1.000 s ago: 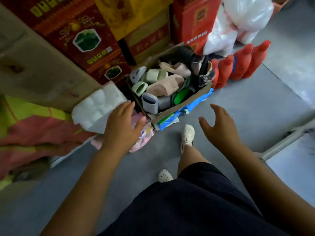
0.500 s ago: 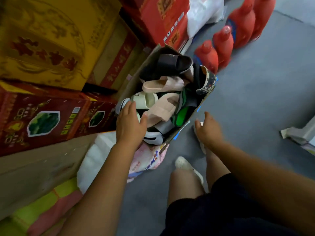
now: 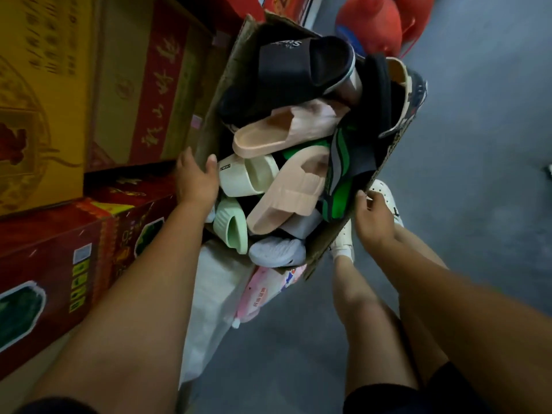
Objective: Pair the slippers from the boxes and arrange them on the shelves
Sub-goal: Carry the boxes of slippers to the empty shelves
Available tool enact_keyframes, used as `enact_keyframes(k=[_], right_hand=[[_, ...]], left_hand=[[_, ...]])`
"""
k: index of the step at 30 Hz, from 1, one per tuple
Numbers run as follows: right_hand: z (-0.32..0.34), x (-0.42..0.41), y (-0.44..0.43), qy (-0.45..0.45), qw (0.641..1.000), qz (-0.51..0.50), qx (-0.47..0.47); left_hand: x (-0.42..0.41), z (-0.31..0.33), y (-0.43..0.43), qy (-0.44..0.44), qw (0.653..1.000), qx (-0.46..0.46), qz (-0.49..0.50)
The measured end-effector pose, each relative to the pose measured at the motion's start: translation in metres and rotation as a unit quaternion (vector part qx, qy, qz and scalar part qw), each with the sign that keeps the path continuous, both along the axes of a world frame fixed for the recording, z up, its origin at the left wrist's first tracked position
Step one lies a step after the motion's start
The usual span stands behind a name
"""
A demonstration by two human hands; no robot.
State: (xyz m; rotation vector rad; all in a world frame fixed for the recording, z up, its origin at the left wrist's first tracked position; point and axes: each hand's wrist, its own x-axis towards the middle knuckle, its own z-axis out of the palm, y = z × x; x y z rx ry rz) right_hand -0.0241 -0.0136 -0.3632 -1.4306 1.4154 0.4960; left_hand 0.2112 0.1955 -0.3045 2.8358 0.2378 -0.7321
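- Stacked red cartons (image 3: 53, 264) rise just outside the left hand (image 3: 195, 182).
- The cardboard box (image 3: 324, 243) sits between both hands, heaped with loose slippers (image 3: 254, 177).
- A black slide (image 3: 298, 67) tops the heap, well beyond the fingertips. A pink slipper (image 3: 286, 198) lies between the two hands.
- The left hand grasps the box's left wall, thumb inside.
- The right hand (image 3: 375, 218) curls its fingers round the right wall's edge.

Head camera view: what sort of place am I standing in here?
Probably a storeroom or a shop's stock area: printed cartons stacked along the left, an open cardboard box heaped with mixed slippers, and red jugs on a bare grey floor.
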Motion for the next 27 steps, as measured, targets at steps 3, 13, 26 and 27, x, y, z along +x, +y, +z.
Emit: enact_keyframes(k=[3, 13, 26, 27], right_hand=[[-0.021, 0.006, 0.012, -0.014, 0.998, -0.057, -0.007], [-0.055, -0.008, 0.034, -0.077, 0.99, -0.106, -0.05], [-0.064, -0.015, 0.02, -0.076, 0.976, -0.12, -0.166], [-0.063, -0.015, 0.015, -0.068, 0.976, -0.114, -0.175]], left_hand=[[0.018, -0.027, 0.009, 0.013, 0.998, -0.052, 0.043], [0.058, -0.069, 0.031, 0.012, 0.991, -0.124, 0.05], [0.043, -0.087, 0.035, -0.002, 0.986, -0.146, 0.08], [0.032, -0.087, 0.038, -0.003, 0.985, -0.149, 0.083]])
